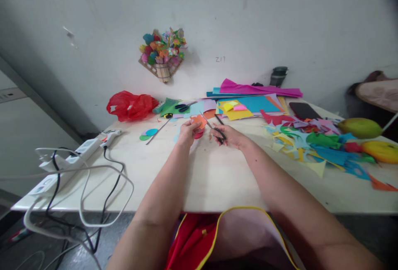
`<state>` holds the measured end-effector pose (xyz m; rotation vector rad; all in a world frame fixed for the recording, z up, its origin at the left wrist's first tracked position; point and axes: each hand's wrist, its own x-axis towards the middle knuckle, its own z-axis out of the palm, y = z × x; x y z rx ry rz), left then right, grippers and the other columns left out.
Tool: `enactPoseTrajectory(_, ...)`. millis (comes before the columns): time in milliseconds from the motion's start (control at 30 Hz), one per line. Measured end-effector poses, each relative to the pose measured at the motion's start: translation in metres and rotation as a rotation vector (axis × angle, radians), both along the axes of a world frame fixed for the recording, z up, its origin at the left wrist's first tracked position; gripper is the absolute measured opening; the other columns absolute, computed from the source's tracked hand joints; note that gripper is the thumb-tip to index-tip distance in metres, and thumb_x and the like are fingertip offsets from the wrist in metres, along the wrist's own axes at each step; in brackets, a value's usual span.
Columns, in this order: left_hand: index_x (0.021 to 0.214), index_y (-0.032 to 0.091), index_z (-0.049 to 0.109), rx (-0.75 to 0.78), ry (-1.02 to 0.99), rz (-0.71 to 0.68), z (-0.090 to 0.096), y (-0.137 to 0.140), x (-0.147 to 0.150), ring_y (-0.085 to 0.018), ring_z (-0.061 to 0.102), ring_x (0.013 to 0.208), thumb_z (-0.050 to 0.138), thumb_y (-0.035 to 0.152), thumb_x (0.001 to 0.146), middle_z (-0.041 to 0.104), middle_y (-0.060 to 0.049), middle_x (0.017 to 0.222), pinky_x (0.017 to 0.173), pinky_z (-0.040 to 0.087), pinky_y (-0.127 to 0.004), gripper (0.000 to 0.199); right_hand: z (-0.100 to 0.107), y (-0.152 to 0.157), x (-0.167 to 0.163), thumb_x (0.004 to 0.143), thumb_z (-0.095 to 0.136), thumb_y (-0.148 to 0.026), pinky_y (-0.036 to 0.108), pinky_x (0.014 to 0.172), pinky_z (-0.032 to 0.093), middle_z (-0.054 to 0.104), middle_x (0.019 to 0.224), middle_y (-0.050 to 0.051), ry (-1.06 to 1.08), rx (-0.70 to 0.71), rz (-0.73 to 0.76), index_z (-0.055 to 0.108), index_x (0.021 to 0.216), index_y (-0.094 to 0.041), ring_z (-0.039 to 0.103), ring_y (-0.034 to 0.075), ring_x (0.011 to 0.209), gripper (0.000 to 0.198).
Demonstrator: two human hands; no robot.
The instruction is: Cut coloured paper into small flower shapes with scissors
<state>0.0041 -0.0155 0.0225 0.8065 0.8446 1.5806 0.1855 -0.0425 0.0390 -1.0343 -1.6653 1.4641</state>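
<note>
Pinched in my left hand (pixel 188 133) is a piece of orange paper (pixel 199 121) with a rounded, scalloped edge. My right hand (pixel 229 135) grips a pair of black-handled scissors (pixel 221 135), whose blades point up and left beside the paper. Whether the blades touch the paper I cannot tell. Under the orange piece, a red paper piece (pixel 199 134) shows on the table (pixel 224 174). To the left lie a blue paper circle (pixel 151 132) and a green one (pixel 144 137), near a thin grey strip (pixel 158 131).
Coloured scraps (pixel 323 141) are heaped at the right, by two mangoes (pixel 359 127) and a phone (pixel 304 110). Paper sheets (pixel 264 106), another pair of scissors (pixel 183 107) and a red plastic bag (pixel 132 106) lie along the back. A power strip (pixel 66 166) with loose cables occupies the left edge.
</note>
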Motion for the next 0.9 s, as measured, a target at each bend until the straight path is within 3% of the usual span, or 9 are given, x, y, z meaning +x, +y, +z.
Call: enactPoseTrajectory(900, 0.066, 0.013, 0.061, 0.033, -0.004, -0.026, 0.0005, -0.0008, 0.0004, -0.014, 0.066, 0.060, 0.081, 0.007, 0.051, 0.069, -0.003, 0.068, 0.062, 0.055, -0.027, 0.025, -0.0025, 0.0021, 0.0004, 0.087, 0.066, -0.034, 0.016, 0.031, 0.027, 0.059, 0.058, -0.003, 0.016, 0.001, 0.006, 0.055, 0.074, -0.017, 0.053, 0.006, 0.040, 0.024)
